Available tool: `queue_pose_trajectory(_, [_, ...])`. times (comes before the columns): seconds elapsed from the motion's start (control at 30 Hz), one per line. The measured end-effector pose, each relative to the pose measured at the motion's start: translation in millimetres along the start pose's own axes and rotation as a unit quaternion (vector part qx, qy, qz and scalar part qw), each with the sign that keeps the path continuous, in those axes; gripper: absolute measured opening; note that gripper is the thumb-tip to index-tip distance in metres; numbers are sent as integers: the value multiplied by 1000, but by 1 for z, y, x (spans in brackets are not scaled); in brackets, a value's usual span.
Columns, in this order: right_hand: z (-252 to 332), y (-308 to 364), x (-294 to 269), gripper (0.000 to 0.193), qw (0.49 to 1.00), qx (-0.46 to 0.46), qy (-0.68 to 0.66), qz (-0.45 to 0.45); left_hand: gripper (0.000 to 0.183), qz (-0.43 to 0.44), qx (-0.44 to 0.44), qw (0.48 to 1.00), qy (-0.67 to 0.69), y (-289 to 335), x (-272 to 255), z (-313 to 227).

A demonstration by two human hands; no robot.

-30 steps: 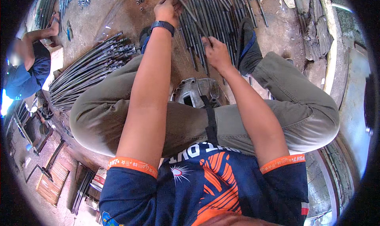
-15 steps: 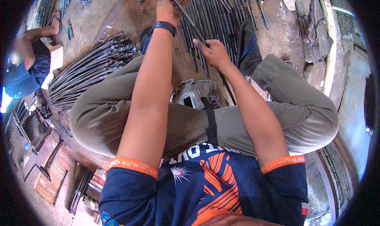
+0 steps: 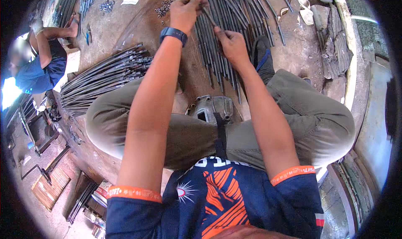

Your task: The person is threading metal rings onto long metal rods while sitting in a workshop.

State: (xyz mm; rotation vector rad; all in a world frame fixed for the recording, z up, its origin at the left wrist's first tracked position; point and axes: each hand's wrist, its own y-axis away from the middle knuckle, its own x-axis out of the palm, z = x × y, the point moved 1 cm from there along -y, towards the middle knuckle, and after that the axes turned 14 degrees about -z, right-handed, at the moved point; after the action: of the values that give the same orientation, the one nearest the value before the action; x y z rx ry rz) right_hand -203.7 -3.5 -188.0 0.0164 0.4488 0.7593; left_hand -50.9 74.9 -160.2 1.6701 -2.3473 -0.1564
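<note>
Both hands have lifted the thin rod slightly higher and farther from the body than a second ago. Nearest, a grey metal casing lies between the crossed legs. Beyond it the right hand pinches the rod's lower end, the left hand pinched round its upper end at twelve o'clock. A finished-looking bundle of rods lies at ten o'clock; many loose rods remain ahead, small nuts beside them on the floor

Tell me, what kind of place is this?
Probably a small metal workshop with work done on the floor. Long metal rods lie spread in front of the seated person, another bundle of rods sits at the left, and small nuts are scattered nearby.
</note>
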Motion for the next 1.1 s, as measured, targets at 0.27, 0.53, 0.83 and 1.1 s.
queue_pose_trajectory(0.27, [-14, -4, 13, 53, 994, -72, -62, -47, 26, -7, -8, 999, -46, 10, -8, 4])
queue_pose_trajectory(0.53, [-1, -1, 9, 48, 997, -63, -18, -41, 26, -17, -33, 999, -8, 14, 0, 19])
queue_pose_trajectory(0.83, [1, 0, 11, 49, 1000, 10, -19, -11, 24, -21, -76, 996, 37, 15, 0, 13])
queue_pose_trajectory(1.1, [7, 6, 19, 44, 999, -35, -1, -39, 22, -37, -44, 997, 41, -2, -27, 30])
